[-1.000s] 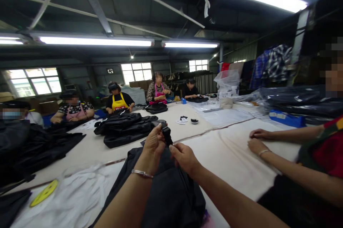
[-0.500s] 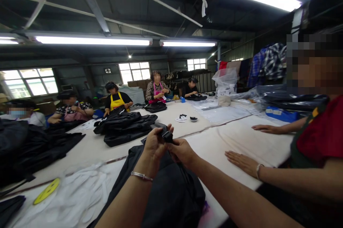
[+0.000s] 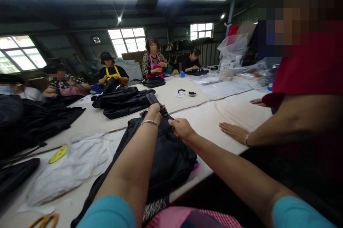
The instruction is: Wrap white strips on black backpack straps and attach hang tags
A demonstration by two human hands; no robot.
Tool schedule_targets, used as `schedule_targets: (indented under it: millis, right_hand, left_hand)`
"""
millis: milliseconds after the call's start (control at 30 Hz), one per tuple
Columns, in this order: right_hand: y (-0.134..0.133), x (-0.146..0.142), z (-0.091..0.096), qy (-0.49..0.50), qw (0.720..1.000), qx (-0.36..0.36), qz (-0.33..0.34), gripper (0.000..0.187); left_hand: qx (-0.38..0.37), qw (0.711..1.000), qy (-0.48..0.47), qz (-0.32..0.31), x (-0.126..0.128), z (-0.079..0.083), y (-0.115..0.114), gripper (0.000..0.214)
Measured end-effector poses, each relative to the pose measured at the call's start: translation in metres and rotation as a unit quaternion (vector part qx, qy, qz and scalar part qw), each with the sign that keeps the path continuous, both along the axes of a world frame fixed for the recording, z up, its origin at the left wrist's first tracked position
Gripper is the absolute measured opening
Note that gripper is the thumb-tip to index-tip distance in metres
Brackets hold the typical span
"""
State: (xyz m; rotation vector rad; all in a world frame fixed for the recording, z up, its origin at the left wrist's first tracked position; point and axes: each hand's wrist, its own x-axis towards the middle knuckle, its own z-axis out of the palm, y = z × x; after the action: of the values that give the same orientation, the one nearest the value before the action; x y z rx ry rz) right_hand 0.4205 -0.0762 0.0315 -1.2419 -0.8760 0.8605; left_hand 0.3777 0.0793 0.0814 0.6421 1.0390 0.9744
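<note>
A black bag (image 3: 171,160), seemingly a backpack, lies on the table right in front of me. My left hand (image 3: 154,111) is closed around a black webbing strap (image 3: 152,98) above the bag's far end. By its fingertips sits a dark plastic buckle (image 3: 163,112) on the strap. My right hand (image 3: 182,128) pinches the strap just right of the buckle, fingers curled; the exact bit under the fingertips is hard to make out. Both arms are stretched forward over the bag.
At right, a co-worker in a red top rests a hand (image 3: 233,132) flat on the white table (image 3: 209,114). Black bags (image 3: 125,99) are piled ahead. White plastic (image 3: 77,160) lies at left, with orange scissor handles (image 3: 45,221) near the front edge. Several people sit across the table.
My hands have moved apart slightly and stretched farther forward, with the strap now drawn out between them. The view has tilted down, and the co-worker at right leans farther over the table.
</note>
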Motion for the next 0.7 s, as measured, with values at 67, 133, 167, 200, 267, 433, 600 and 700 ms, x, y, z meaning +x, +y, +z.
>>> schedule_targets:
  millis: [67,133,167,200,267,433,600,700]
  right_hand:
    - [-0.007,0.002,-0.012,-0.026,0.999,-0.015,-0.019,0.033]
    - [-0.016,0.002,-0.022,-0.065,0.997,-0.026,-0.025,0.033]
    - [-0.021,0.001,-0.026,-0.081,0.996,-0.032,-0.025,0.033]
    - [-0.026,0.000,-0.029,-0.090,0.995,-0.038,-0.023,0.033]
    - [-0.037,-0.002,-0.033,-0.091,0.994,-0.050,-0.026,0.033]
    - [-0.061,-0.002,-0.039,-0.071,0.994,-0.069,-0.035,0.034]
    - [-0.090,-0.004,-0.047,-0.030,0.993,-0.108,-0.025,0.036]
    - [-0.114,-0.009,-0.052,-0.040,0.990,-0.132,-0.009,0.037]
  left_hand:
    - [-0.010,0.999,0.041,0.007,0.005,-0.015,0.002,0.010]
    - [-0.012,0.998,0.067,0.015,0.005,-0.027,0.005,0.009]
    - [-0.012,0.997,0.077,0.018,0.004,-0.032,0.007,0.009]
    - [-0.012,0.996,0.085,0.021,0.002,-0.036,0.010,0.008]
    - [-0.014,0.995,0.098,0.023,0.000,-0.045,0.014,0.007]
    - [-0.024,0.994,0.103,0.020,0.009,-0.072,0.019,0.004]
    - [-0.045,0.993,0.101,0.030,0.008,-0.099,0.017,0.003]
    - [-0.055,0.991,0.111,0.047,-0.005,-0.111,0.018,0.003]
